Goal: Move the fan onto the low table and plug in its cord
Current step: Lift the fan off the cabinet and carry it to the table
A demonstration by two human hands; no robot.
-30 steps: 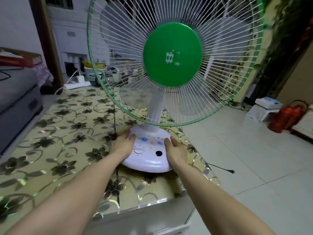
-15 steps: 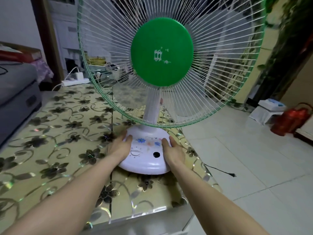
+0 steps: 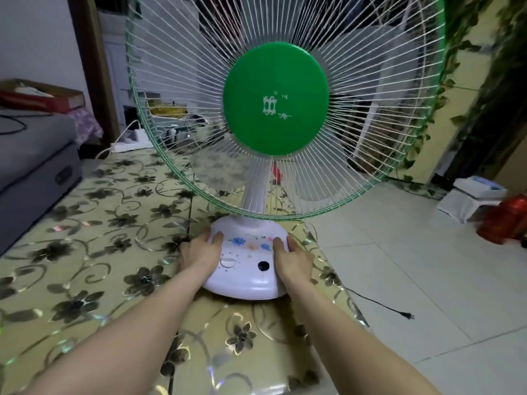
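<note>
A white desk fan [image 3: 275, 98] with a green centre disc and green-rimmed wire cage stands upright on the low table [image 3: 94, 229], near its right edge. My left hand [image 3: 199, 252] grips the left side of the fan's white base [image 3: 245, 277]. My right hand [image 3: 291, 258] grips the right side of that base. The fan's black cord trails off the table's right side, and its plug [image 3: 407, 315] lies loose on the tiled floor.
A white power strip [image 3: 131, 145] with a charger in it lies at the table's far edge. A grey sofa [image 3: 34, 169] runs along the left. On the floor at right sit a white box [image 3: 470, 195] and red containers [image 3: 504, 218].
The fan's base stays on the table between both hands with barely any shift. My view has turned slightly, so the fan sits further right in the frame.
</note>
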